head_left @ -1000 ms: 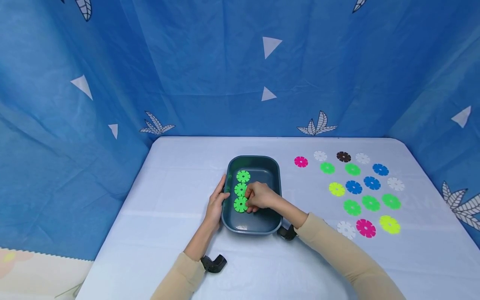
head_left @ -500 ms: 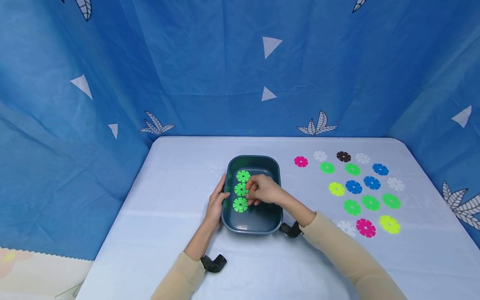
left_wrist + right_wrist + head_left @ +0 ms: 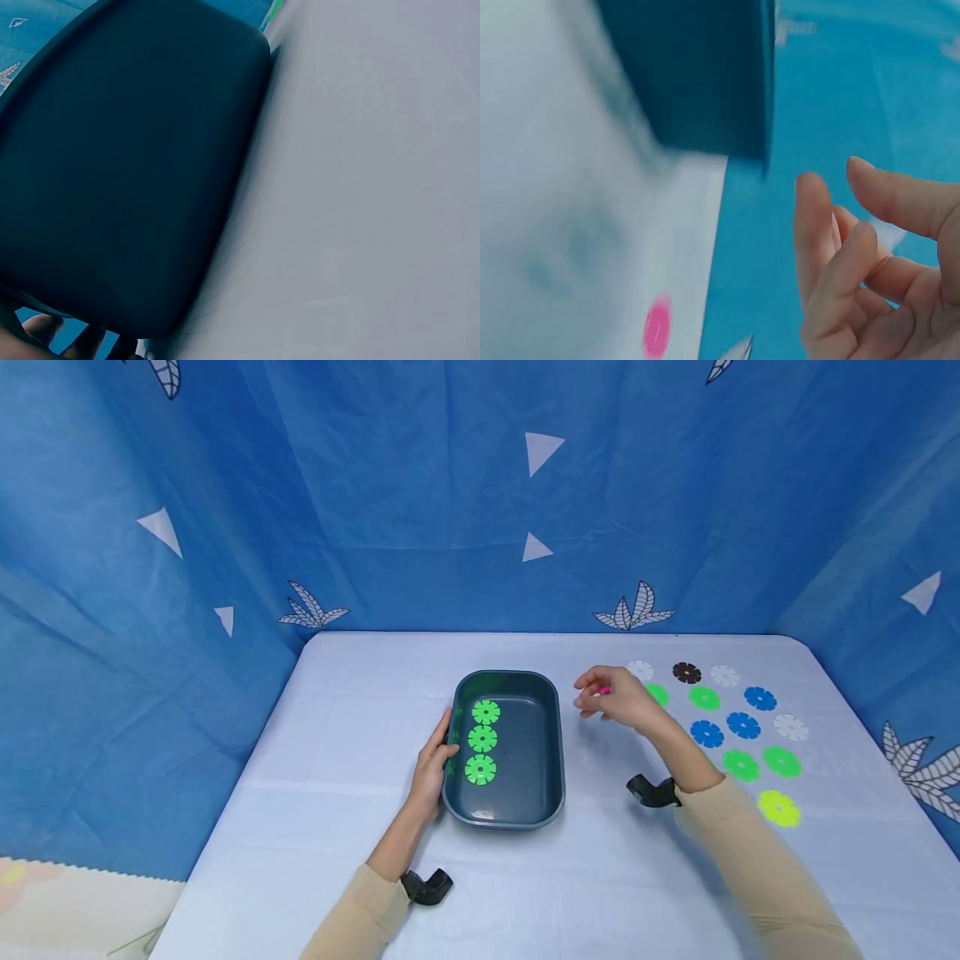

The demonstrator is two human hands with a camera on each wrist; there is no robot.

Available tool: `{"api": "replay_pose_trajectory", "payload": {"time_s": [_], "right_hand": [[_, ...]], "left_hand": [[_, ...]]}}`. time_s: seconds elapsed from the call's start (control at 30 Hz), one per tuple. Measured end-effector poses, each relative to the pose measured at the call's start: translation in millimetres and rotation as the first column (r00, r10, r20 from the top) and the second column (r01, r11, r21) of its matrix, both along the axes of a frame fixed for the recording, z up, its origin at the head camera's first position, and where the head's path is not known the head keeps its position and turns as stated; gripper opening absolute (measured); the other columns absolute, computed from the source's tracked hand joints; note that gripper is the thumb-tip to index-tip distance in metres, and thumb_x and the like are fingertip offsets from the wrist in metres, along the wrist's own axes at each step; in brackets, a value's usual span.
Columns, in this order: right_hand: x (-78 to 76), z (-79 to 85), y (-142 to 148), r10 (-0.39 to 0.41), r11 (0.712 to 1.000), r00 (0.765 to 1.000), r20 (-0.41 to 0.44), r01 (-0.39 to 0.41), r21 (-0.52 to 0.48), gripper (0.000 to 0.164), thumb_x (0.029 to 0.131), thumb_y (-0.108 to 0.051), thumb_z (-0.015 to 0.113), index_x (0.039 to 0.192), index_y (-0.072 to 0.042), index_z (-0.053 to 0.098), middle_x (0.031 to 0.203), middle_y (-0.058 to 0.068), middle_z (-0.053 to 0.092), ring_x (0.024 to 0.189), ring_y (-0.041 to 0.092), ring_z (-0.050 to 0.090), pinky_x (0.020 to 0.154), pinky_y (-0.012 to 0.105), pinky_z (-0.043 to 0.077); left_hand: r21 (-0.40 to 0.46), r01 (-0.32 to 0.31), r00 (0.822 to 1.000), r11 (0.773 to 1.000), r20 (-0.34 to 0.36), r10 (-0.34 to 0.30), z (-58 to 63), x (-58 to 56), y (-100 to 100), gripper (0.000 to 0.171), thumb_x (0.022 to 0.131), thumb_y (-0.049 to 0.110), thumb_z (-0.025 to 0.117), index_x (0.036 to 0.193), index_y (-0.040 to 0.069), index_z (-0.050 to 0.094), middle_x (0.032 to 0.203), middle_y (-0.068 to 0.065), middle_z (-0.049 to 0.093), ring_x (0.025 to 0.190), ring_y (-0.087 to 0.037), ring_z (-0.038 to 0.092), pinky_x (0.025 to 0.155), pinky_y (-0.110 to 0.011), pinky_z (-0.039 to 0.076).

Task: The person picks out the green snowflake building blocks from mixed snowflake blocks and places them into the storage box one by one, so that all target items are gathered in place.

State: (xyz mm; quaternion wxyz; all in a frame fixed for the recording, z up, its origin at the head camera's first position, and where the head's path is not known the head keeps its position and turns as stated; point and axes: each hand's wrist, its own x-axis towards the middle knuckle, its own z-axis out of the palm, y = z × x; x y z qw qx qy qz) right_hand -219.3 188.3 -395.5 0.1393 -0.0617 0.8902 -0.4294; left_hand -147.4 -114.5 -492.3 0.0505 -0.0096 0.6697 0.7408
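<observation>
Lying nearest, with the tray as clock centre and twelve toward the curtain, a beige sleeve [image 3: 352,914] is stretching in between seven and eight o'clock, a bent black wrist piece [image 3: 427,887] sitting at its cuff. A second beige sleeve [image 3: 772,868] and a second black wrist piece [image 3: 652,792] are occupying nearly four o'clock. Both arms are extending over a white cloth-covered table [image 3: 525,893].

At nine o'clock the person's left hand [image 3: 431,767] is grasping the dark blue-green, round-cornered rectangular tray [image 3: 528,768], its thumb bending over the rim and its fingers lying along the outer wall. Inside, three bright-green notched round discs [image 3: 476,773] are lying in a column at eight, ten and eleven o'clock.

The right hand [image 3: 618,696] is hovering at two o'clock, apart from the tray, released, with its thumb and fingertips standing apart and grasping nothing. Beneath it, a bright-pink notched round disc [image 3: 658,328] is apparently lying on the table; the hand is hiding most of it from the head camera, and the right wrist view is blurring it.

Around three o'clock, yellow [image 3: 780,802], green [image 3: 735,770], blue [image 3: 702,738] and white [image 3: 786,732] discs are spreading; toward two, a dark-brown disc [image 3: 682,676] is lying. Farthest, at twelve, a blue printed fabric curtain [image 3: 420,502] is hanging.
</observation>
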Motion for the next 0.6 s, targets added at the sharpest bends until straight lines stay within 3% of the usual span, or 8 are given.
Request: {"api": "replay_pose_trajectory", "payload": {"time_s": [0.2,0.47,0.6], "right_hand": [[-17.2,-4.0,55,-0.147,0.984,0.988,0.036,0.142,0.110,0.047,0.091,-0.020,0.066,0.131,0.002,0.054,0.114,0.020,0.058,0.099,0.033,0.067,0.081,0.041,0.056],[-31.1,-22.9,104,-0.257,0.957,0.964,0.065,0.244,0.159,0.056,0.090,-0.020,0.067,0.137,0.003,0.047,0.126,0.026,0.047,0.110,0.038,0.048,0.092,0.048,0.052],[-37.0,-34.6,116,-0.307,0.942,0.947,0.091,0.289,0.171,0.057,0.090,-0.020,0.068,0.138,0.002,0.046,0.124,0.025,0.046,0.107,0.036,0.046,0.087,0.040,0.052]], "left_hand": [[-0.002,-0.001,1.000,1.000,0.007,0.001,0.1,0.2,-1,0.063,0.096,0.009,0.041,0.156,0.024,0.026,0.165,0.004,0.014,0.153,-0.020,0.004,0.124,-0.046,0.006],[-0.003,-0.001,1.000,1.000,0.013,0.001,-0.9,-0.3,0,0.063,0.096,0.010,0.041,0.156,0.025,0.026,0.165,0.004,0.014,0.153,-0.020,0.004,0.124,-0.046,0.006],[-0.008,-0.008,1.000,1.000,0.016,0.008,-0.4,0.0,0,0.064,0.096,0.010,0.042,0.156,0.024,0.027,0.165,0.003,0.015,0.153,-0.020,0.005,0.124,-0.046,0.006]]}}
